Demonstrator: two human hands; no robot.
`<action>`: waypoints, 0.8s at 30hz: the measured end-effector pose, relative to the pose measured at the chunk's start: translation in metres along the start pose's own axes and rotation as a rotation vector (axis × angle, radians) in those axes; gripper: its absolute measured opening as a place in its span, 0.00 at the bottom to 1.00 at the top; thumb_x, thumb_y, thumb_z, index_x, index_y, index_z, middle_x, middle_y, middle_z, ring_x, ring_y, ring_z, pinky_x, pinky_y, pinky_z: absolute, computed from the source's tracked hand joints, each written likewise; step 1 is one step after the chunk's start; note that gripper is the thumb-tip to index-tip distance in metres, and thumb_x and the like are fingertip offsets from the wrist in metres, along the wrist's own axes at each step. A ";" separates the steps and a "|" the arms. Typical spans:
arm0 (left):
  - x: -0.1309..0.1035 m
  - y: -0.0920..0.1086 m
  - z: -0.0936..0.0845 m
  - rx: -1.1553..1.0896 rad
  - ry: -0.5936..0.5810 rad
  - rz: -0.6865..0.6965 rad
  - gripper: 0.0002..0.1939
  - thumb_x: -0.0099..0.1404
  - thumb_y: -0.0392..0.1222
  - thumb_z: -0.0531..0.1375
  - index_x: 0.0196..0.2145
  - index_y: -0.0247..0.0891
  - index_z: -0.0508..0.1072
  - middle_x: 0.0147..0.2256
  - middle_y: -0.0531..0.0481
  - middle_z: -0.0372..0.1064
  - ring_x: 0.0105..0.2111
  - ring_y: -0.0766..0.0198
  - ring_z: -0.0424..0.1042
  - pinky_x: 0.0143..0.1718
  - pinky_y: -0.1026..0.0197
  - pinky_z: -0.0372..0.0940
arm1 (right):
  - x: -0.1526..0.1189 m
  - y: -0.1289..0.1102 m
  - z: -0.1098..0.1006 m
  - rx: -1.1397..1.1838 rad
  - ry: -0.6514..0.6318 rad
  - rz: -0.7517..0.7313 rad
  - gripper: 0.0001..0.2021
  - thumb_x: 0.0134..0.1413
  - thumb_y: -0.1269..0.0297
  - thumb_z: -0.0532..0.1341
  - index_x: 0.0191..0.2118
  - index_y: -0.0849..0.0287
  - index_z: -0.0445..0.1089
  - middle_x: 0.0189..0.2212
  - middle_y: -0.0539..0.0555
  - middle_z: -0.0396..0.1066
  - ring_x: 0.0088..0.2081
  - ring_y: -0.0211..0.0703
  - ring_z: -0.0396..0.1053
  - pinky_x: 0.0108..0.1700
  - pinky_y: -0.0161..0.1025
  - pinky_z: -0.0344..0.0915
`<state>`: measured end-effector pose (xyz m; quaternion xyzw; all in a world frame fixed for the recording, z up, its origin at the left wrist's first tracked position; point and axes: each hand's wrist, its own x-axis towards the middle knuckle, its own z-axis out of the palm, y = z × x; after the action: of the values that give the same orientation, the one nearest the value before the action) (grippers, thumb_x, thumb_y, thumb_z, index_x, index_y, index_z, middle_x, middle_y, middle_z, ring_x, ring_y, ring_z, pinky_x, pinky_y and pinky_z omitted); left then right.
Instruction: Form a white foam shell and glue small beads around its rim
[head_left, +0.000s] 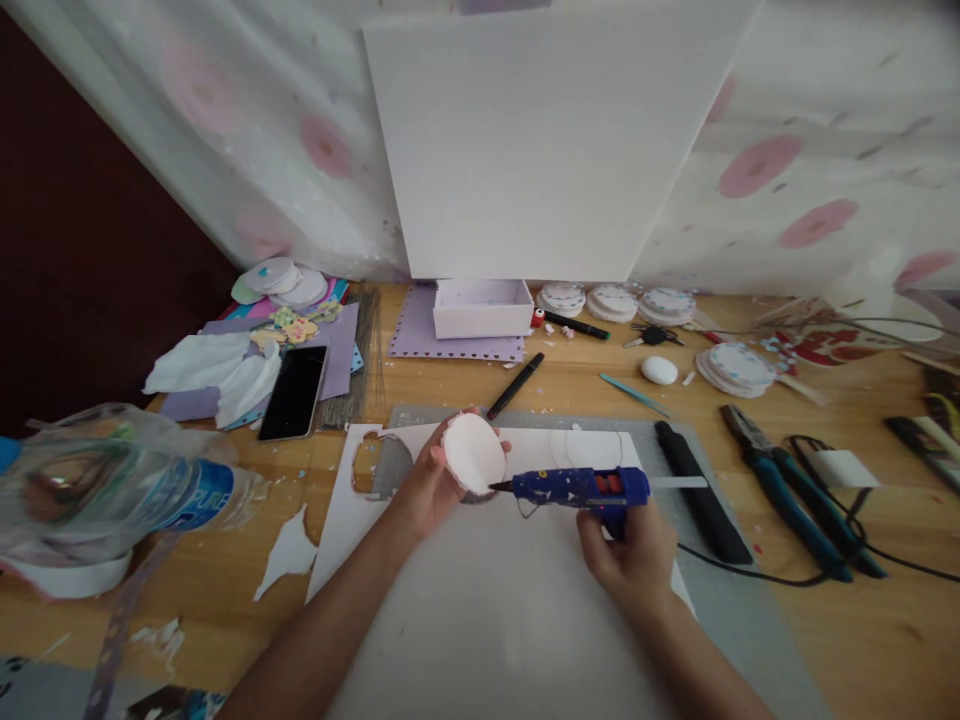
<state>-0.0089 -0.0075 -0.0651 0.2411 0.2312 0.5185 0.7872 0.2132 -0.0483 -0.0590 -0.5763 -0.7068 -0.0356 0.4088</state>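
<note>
Between the fingers and thumb of my left hand (431, 490) is a round white disc (476, 455) with a scalloped edge, tilted toward me. My right hand (634, 555) grips a blue glue gun (559, 487) by its handle, with a white glue stick (679, 482) poking out at the back. The dark nozzle points left and meets the lower edge of the disc, or nearly so. Under both hands lies a white foam sheet (480, 610) with a round piece cut from its left corner and circles drawn near its top right.
Pliers (787, 490) and a black cutter-like tool (701, 495) lie at right, near the gun's cord. A phone (294, 392) and water bottle (202, 493) are at left. Behind are a white box (484, 310), a black marker (516, 385), a white egg-shaped piece (659, 370) and stacked discs (736, 368).
</note>
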 end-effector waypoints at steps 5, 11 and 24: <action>0.000 0.000 -0.002 0.018 0.023 0.028 0.42 0.47 0.61 0.66 0.57 0.44 0.63 0.52 0.40 0.66 0.53 0.45 0.65 0.54 0.47 0.58 | -0.001 0.003 0.001 0.002 -0.006 -0.011 0.04 0.47 0.69 0.56 0.29 0.56 0.57 0.16 0.42 0.56 0.14 0.32 0.54 0.18 0.30 0.53; 0.001 0.000 -0.001 0.007 0.023 0.022 0.41 0.48 0.63 0.65 0.56 0.44 0.64 0.51 0.41 0.67 0.52 0.46 0.65 0.52 0.48 0.59 | 0.000 0.005 0.001 -0.010 -0.003 0.005 0.03 0.48 0.68 0.55 0.29 0.56 0.58 0.16 0.42 0.55 0.15 0.32 0.55 0.18 0.31 0.53; 0.000 0.003 0.000 0.036 0.021 0.013 0.43 0.46 0.65 0.65 0.57 0.44 0.64 0.51 0.42 0.67 0.53 0.45 0.64 0.52 0.48 0.60 | 0.002 0.006 -0.001 -0.033 0.022 0.018 0.04 0.46 0.68 0.56 0.28 0.55 0.57 0.15 0.41 0.54 0.14 0.33 0.54 0.18 0.31 0.53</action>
<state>-0.0113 -0.0065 -0.0632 0.2515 0.2472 0.5216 0.7769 0.2184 -0.0451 -0.0597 -0.5890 -0.6962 -0.0498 0.4073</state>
